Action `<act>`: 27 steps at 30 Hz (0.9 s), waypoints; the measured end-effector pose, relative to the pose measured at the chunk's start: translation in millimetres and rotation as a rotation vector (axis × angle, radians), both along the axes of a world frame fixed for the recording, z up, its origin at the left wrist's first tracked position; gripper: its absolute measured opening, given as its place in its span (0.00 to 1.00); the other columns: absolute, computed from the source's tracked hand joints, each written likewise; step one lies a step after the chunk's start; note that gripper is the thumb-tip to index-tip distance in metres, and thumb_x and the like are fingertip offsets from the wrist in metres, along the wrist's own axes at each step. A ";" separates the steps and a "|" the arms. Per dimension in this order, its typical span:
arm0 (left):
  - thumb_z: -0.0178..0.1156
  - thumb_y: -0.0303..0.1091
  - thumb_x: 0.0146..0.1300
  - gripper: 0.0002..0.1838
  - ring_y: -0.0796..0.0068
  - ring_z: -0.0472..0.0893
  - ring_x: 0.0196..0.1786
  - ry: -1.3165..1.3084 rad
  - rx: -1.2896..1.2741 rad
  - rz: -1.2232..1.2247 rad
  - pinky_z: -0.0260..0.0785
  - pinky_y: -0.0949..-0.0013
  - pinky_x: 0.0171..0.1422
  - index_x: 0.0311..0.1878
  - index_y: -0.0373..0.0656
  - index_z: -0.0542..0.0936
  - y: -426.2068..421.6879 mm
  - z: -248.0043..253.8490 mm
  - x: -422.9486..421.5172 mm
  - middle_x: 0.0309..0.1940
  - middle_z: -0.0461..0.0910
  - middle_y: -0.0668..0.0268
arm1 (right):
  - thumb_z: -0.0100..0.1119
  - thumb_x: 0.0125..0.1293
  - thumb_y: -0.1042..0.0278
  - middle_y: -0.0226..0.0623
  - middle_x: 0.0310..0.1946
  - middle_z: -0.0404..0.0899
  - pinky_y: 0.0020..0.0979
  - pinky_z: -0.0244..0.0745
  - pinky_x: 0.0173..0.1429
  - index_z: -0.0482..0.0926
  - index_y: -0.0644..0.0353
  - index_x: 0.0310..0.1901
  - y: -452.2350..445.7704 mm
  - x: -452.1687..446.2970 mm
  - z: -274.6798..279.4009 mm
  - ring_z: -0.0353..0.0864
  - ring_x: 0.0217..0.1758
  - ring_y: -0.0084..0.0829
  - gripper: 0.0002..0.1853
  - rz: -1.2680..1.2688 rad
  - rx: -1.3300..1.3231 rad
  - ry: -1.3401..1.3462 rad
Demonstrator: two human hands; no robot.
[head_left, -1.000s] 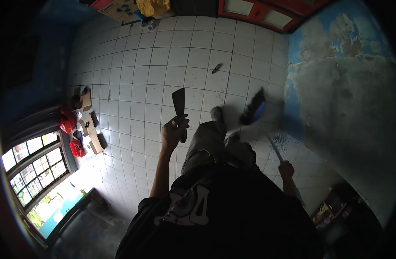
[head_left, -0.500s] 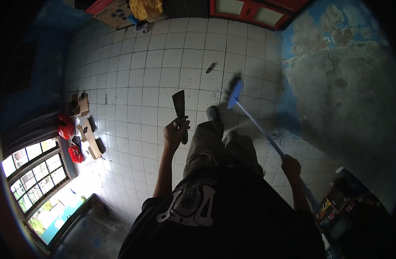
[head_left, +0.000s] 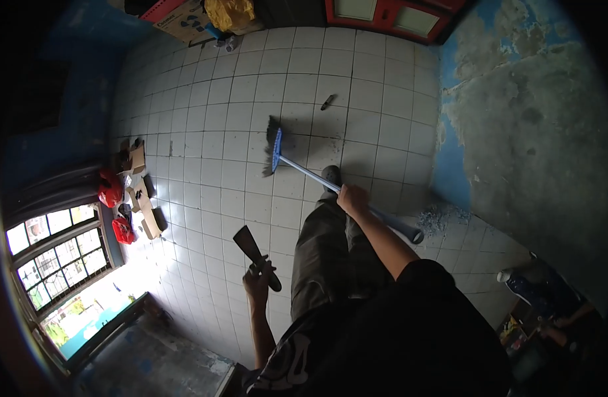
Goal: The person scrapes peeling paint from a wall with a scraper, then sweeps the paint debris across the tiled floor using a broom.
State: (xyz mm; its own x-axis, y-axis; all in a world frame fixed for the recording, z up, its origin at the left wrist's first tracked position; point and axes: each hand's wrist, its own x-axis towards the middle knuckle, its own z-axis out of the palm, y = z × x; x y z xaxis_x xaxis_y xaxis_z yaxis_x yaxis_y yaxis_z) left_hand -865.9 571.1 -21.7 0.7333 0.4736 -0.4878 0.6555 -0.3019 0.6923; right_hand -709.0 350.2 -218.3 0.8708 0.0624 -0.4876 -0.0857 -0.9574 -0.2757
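Note:
My left hand is wrapped round the handle of a scraper, whose wide dark blade points up and to the left. In my right hand is the pole of a broom with a blue head and dark bristles. The bristles are at the white tiled floor, ahead of my feet and to the left. The pole's thick end sticks out to the right behind my right hand. A small dark object lies on the tiles beyond the broom.
Pale flakes lie near the peeling wall on the right. Cardboard and red bags are at the left by the window. A red cabinet stands at the far side. Bottles and a shelf are at lower right.
The broom head has swept left across the floor, and my right hand has moved forward and left with the pole. My left hand has come back nearer my body with the scraper, now tilted left.

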 end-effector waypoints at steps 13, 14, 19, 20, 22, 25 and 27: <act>0.58 0.31 0.55 0.14 0.75 0.80 0.29 0.008 -0.009 0.112 0.71 0.72 0.33 0.42 0.32 0.77 -2.5 12.3 -30.6 0.25 0.80 0.59 | 0.49 0.61 0.56 0.42 0.24 0.78 0.39 0.75 0.31 0.77 0.61 0.31 -265.6 -131.9 58.4 0.80 0.27 0.41 0.15 -0.158 -0.430 0.170; 0.58 0.31 0.55 0.14 0.75 0.80 0.29 0.012 -0.010 0.112 0.71 0.72 0.33 0.42 0.32 0.77 -0.6 12.0 -29.2 0.25 0.80 0.59 | 0.49 0.62 0.57 0.42 0.24 0.78 0.39 0.75 0.30 0.77 0.61 0.31 -285.3 -134.3 54.4 0.80 0.28 0.40 0.15 -0.193 -0.463 0.202; 0.57 0.31 0.55 0.14 0.75 0.80 0.29 -0.010 -0.022 0.078 0.71 0.72 0.33 0.43 0.32 0.77 17.5 5.4 -33.6 0.25 0.80 0.61 | 0.50 0.60 0.61 0.42 0.22 0.78 0.39 0.75 0.31 0.78 0.60 0.28 -323.0 -133.0 81.3 0.79 0.27 0.41 0.12 -0.129 -0.644 0.021; 0.57 0.31 0.55 0.14 0.75 0.80 0.29 -0.012 -0.011 0.069 0.71 0.72 0.33 0.43 0.32 0.77 23.2 3.2 -32.3 0.25 0.80 0.61 | 0.50 0.60 0.60 0.42 0.22 0.78 0.39 0.75 0.32 0.78 0.60 0.28 -321.6 -132.3 94.2 0.79 0.27 0.41 0.13 -0.157 -0.661 0.034; 0.57 0.30 0.55 0.14 0.75 0.80 0.30 0.023 -0.022 0.063 0.71 0.73 0.33 0.43 0.32 0.77 36.6 3.0 -27.8 0.25 0.80 0.61 | 0.50 0.60 0.59 0.42 0.21 0.77 0.39 0.75 0.32 0.78 0.59 0.29 -290.2 -131.0 137.0 0.79 0.26 0.42 0.13 -0.168 -0.612 0.033; 0.58 0.29 0.55 0.13 0.76 0.80 0.30 0.047 -0.100 0.031 0.70 0.73 0.33 0.43 0.33 0.77 67.9 -4.3 -2.7 0.25 0.80 0.61 | 0.50 0.60 0.57 0.43 0.21 0.77 0.40 0.74 0.33 0.77 0.59 0.29 -197.4 -113.0 194.7 0.78 0.26 0.44 0.14 -0.156 -0.481 0.040; 0.58 0.29 0.56 0.13 0.77 0.79 0.30 -0.048 -0.201 0.017 0.70 0.74 0.33 0.43 0.34 0.77 89.8 -23.3 12.3 0.25 0.80 0.62 | 0.49 0.60 0.56 0.44 0.21 0.77 0.41 0.73 0.32 0.77 0.59 0.28 -140.4 -96.1 196.7 0.78 0.26 0.46 0.15 -0.117 -0.323 0.044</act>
State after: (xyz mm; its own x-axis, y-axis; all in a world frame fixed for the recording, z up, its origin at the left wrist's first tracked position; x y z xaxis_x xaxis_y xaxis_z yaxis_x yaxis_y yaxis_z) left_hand -853.7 660.9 -44.9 0.7505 0.3829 -0.5386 0.6242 -0.1433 0.7680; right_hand -805.1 209.8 -21.6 0.8409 -0.2002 -0.5028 -0.2048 -0.9777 0.0468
